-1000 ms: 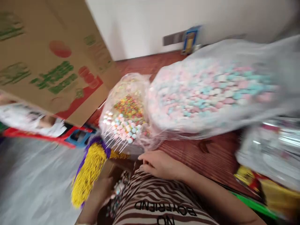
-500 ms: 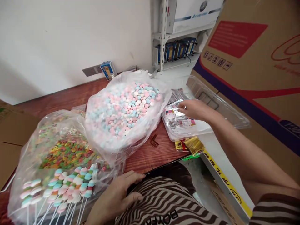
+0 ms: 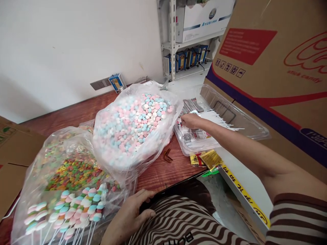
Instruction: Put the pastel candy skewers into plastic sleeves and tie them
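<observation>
- Head cam: reaching w/ R hand point(image 3: 190, 121) into open clear plastic tray point(image 3: 187, 150), at R end of counter point(image 3: 158, 173), just beside bag of pink, blue & white mini marshmallows point(image 3: 154, 117).
- Bending R fingers down at L side of tray, by printed packet point(image 3: 191, 136); can't tell if gripping anything, w/ tips hidden.
- Holding L hand point(image 3: 131, 214) at near edge of counter, palm down; fingers loose & released, thumb apart.
- In tray: seeing white sticks point(image 3: 221, 119) side by side, partly behind R forearm, plus silvery strips point(image 3: 194, 104) toward far end.
- Close to tray's near edge: showing gold strips point(image 3: 211, 160) w/ red-&-yellow pack point(image 3: 196, 160); a few loose brown strips point(image 3: 167, 156) btwn tray & marshmallow bag.
- On L: showing clear bag of multicolored ring candies point(image 3: 76, 175), w/ cluster of marshmallow pops point(image 3: 76, 211) at near end, sticks pointing toward body.
- In bkgd: "stick candy" carton point(image 3: 255, 80) on R, white metal shelf point(image 3: 172, 41) w/ AYUSIINK box point(image 3: 204, 21), small blue box point(image 3: 117, 82) by wall.
</observation>
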{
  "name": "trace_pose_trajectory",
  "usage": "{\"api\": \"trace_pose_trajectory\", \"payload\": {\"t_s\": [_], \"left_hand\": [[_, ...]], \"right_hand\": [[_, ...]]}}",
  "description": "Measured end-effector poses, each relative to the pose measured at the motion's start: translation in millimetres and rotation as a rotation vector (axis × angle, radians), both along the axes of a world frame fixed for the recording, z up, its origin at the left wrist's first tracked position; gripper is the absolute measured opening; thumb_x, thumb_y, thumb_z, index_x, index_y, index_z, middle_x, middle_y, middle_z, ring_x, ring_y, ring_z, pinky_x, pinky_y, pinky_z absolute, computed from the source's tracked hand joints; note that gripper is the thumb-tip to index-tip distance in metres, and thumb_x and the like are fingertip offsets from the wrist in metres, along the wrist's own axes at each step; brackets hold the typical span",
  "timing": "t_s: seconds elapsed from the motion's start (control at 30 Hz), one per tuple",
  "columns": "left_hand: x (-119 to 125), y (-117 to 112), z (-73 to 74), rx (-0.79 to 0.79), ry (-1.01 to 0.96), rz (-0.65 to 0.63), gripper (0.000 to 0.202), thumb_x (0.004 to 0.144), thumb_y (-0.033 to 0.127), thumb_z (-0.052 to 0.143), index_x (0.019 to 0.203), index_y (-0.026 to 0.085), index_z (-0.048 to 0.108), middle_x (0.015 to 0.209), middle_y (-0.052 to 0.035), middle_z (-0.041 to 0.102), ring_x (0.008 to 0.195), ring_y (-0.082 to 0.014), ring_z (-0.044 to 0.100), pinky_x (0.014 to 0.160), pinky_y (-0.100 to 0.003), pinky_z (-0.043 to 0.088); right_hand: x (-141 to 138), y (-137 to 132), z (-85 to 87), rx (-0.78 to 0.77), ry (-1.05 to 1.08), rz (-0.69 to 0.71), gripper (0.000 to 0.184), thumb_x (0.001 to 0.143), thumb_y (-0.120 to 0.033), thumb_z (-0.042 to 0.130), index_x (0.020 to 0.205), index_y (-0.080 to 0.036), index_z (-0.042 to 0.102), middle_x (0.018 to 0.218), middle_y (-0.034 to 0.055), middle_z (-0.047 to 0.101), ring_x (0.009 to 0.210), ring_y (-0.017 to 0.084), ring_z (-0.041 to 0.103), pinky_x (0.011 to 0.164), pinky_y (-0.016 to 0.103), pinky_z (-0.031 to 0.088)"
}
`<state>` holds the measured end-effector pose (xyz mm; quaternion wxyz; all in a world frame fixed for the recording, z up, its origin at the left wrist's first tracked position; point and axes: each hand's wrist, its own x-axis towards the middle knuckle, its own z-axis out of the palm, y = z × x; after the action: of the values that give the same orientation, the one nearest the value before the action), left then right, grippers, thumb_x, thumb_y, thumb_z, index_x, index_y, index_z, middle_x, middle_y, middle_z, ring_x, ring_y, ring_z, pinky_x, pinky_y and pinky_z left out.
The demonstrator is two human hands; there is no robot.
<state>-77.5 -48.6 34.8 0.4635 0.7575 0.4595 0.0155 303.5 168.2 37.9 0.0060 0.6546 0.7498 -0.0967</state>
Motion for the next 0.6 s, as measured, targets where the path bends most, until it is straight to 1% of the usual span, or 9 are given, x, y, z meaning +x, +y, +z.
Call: {"api": "trace_pose_trajectory", "payload": {"t_s": [0.13, 0.2, 0.3, 0.4, 0.43, 0.5, 0.6], "left_hand": [[8, 5, 2.7, 0.021, 0.018, -0.021, 0.042, 0.089, 0.024, 0.066, 0.131, 0.031, 0.067, 0.120, -0.0033, 0.072, 0.109, -0.0231, 0.065, 0.094, -0.032, 0.048], [11, 7, 3.6, 0.025, 0.019, -0.033, 0.044, 0.089, 0.024, 0.066, 0.132, 0.031, 0.067, 0.120, -0.0032, 0.072, 0.109, -0.0229, 0.065, 0.094, -0.031, 0.048], [14, 8, 4.2, 0.029, -0.001, -0.051, 0.044, 0.090, 0.024, 0.066, 0.134, 0.030, 0.066, 0.121, -0.0036, 0.072, 0.109, -0.0227, 0.065, 0.094, -0.031, 0.048], [18, 10, 3.9, 0.038, -0.036, -0.072, 0.043, 0.090, 0.026, 0.066, 0.134, 0.030, 0.066, 0.121, -0.0039, 0.073, 0.109, -0.0226, 0.065, 0.094, -0.031, 0.048], [20, 11, 3.5, 0.042, -0.046, -0.081, 0.043, 0.091, 0.027, 0.067, 0.133, 0.030, 0.066, 0.121, -0.0041, 0.073, 0.110, -0.0227, 0.065, 0.094, -0.031, 0.048], [25, 12, 2.3, 0.049, -0.056, -0.108, 0.042, 0.091, 0.029, 0.067, 0.133, 0.028, 0.066, 0.121, -0.0049, 0.073, 0.111, -0.0230, 0.065, 0.095, -0.031, 0.048], [32, 15, -1.0, 0.049, -0.054, -0.151, 0.044, 0.091, 0.030, 0.069, 0.134, 0.025, 0.066, 0.124, -0.0062, 0.072, 0.114, -0.0236, 0.065, 0.097, -0.032, 0.047]], "right_hand": [[4, -6, 8.0, 0.045, -0.013, -0.007, 0.026, 0.094, -0.015, 0.051, 0.092, -0.017, 0.077, 0.101, 0.0155, 0.075, 0.097, 0.029, 0.067, 0.081, 0.036, 0.043], [6, -8, 14.4, 0.087, -0.015, -0.017, 0.026, 0.094, -0.015, 0.051, 0.091, -0.017, 0.076, 0.108, 0.0145, 0.074, 0.101, 0.028, 0.065, 0.085, 0.036, 0.041], [9, -11, 24.6, 0.157, -0.007, -0.056, 0.027, 0.097, -0.017, 0.048, 0.097, -0.014, 0.075, 0.118, 0.0168, 0.072, 0.106, 0.027, 0.062, 0.085, 0.034, 0.040], [16, -13, 30.5, 0.189, 0.005, -0.111, 0.029, 0.100, -0.019, 0.046, 0.104, -0.009, 0.073, 0.118, 0.0197, 0.071, 0.102, 0.026, 0.063, 0.081, 0.033, 0.040], [17, -12, 30.2, 0.184, 0.010, -0.123, 0.028, 0.099, -0.020, 0.047, 0.106, -0.010, 0.072, 0.117, 0.0190, 0.072, 0.101, 0.026, 0.063, 0.080, 0.032, 0.040], [20, -9, 25.4, 0.150, 0.021, -0.122, 0.024, 0.095, -0.022, 0.056, 0.111, -0.013, 0.071, 0.116, 0.0157, 0.073, 0.099, 0.026, 0.064, 0.077, 0.031, 0.041], [17, -4, 10.9, 0.076, 0.039, -0.086, 0.033, 0.083, -0.025, 0.073, 0.114, -0.018, 0.072, 0.115, 0.0117, 0.074, 0.098, 0.027, 0.066, 0.075, 0.030, 0.043]]}}
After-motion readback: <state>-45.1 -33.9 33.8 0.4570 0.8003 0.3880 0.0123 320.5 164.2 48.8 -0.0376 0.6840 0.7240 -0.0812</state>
